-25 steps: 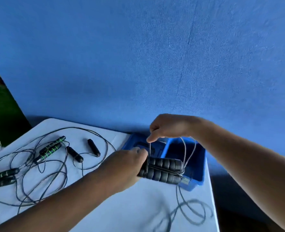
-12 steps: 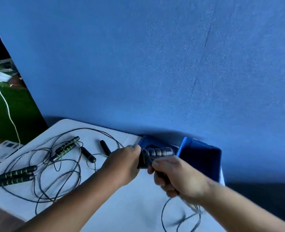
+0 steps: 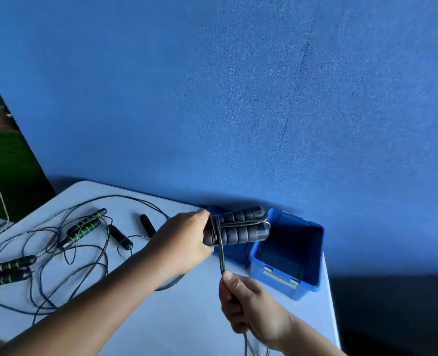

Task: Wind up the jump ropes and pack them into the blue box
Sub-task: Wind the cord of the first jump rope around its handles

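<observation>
Just left of the blue box (image 3: 305, 292), my left hand (image 3: 184, 242) grips two grey foam handles (image 3: 241, 227). My right hand (image 3: 246, 304) pinches their cord (image 3: 221, 258) taut below.

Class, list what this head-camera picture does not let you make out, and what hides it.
Head view only.
Near ends of the gray handles: covered by the left hand.
How much cord remains: it runs off the bottom edge past the right hand.
Ends of the green-striped handles: cut by the left edge.
</observation>
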Tool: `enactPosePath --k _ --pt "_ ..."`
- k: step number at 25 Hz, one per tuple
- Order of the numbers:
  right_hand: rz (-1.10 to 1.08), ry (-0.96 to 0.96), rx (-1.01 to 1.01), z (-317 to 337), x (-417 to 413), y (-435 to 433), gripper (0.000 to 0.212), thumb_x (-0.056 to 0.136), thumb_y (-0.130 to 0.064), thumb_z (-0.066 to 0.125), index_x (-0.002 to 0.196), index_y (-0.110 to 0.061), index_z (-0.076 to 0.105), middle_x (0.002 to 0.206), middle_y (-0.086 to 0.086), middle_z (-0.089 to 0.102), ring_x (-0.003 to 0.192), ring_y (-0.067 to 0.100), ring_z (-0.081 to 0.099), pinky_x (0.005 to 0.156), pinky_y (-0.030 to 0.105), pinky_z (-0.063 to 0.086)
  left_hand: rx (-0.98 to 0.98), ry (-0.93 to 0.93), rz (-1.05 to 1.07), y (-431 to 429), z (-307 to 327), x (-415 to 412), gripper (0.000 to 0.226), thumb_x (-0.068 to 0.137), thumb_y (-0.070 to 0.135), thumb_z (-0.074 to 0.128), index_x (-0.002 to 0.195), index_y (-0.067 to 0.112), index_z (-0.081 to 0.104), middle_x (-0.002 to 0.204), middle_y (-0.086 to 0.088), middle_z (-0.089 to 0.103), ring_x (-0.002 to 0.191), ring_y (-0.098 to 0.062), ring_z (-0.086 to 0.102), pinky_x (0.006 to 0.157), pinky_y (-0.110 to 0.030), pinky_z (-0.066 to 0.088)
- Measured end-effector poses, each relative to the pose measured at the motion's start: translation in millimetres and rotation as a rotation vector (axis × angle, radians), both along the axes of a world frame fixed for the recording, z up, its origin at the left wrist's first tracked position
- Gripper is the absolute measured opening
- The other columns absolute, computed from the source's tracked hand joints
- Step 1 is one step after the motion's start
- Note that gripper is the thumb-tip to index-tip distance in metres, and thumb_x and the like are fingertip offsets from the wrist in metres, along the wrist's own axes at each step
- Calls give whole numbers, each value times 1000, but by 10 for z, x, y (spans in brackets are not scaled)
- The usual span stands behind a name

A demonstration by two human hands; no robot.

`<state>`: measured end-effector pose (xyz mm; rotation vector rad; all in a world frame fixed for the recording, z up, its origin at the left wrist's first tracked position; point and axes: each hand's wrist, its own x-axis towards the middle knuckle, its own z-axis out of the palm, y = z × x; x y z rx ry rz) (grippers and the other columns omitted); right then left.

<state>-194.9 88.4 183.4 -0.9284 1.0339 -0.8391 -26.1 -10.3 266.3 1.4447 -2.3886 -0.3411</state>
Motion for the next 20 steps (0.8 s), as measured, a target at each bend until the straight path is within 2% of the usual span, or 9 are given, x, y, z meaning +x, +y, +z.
enactPosePath --k 3,4,6,7,9,11,14,17,20 --pt "79 30 -46 -103 -256 -183 50 88 -63 60 66 -25 34 61 -4 18 52 12 14 48 21 17 9 8 -43 87 97 -5 19 77 25 64 87 21 48 81 4 62 77 -25 59 67 -40 51" --pt "97 62 -68 -81 -371 -283 47 88 -56 63 64 -26 36 59 -6 20 52 11 15 50 22 16 27 5 -72 137 115 0 19 77 24 63 86 22 47 79 4 60 75 -25 58 66 -41 51" --pt "124 176 -118 111 -586 -483 34 85 -26 63 57 -26 44 54 -10 31 49 7 24 54 28 17 58 1 -119 237 140 -1 19 76 25 62 84 23 45 77 5 59 74 -24 57 65 -40 50" --pt "135 253 -158 267 -670 -592 29 79 -14 61 55 -25 50 52 -12 40 48 4 34 55 29 25 60 3 -124 269 151 -4 19 76 26 62 84 25 44 77 5 60 73 -23 57 63 -38 49" --pt "201 388 -255 663 -735 -778 22 76 -6 64 60 -22 64 57 -14 59 53 -1 54 59 29 44 60 6 -111 323 186 -15 19 77 25 60 79 29 42 76 6 59 71 -20 54 58 -36 43" --pt "338 667 -388 1018 -674 -955 26 87 -21 73 64 -20 61 55 -16 53 51 -3 47 55 22 39 51 0 -120 374 208 -34 22 78 23 58 76 31 38 75 6 55 72 -21 53 56 -34 38" --pt "495 1048 -518 1363 -526 -1130 40 96 -37 65 64 -17 52 49 -12 39 46 5 34 49 24 30 8 -29 -172 447 195 -61 16 83 25 54 85 30 39 83 6 58 81 -24 58 64 -37 47" --pt "568 1220 -581 1556 -382 -1114 43 94 -40 66 68 -9 52 49 -9 33 43 7 28 43 20 24 -94 -158 -176 470 117 -76 18 89 26 51 91 28 33 88 5 55 83 -27 63 63 -37 48" --pt "565 1320 -611 1624 -237 -1001 42 96 -40 62 64 -13 55 55 -2 40 40 7 32 42 17 30 -164 -353 -154 456 33 -83 19 93 22 50 98 26 33 91 1 50 86 -29 66 62 -33 37"
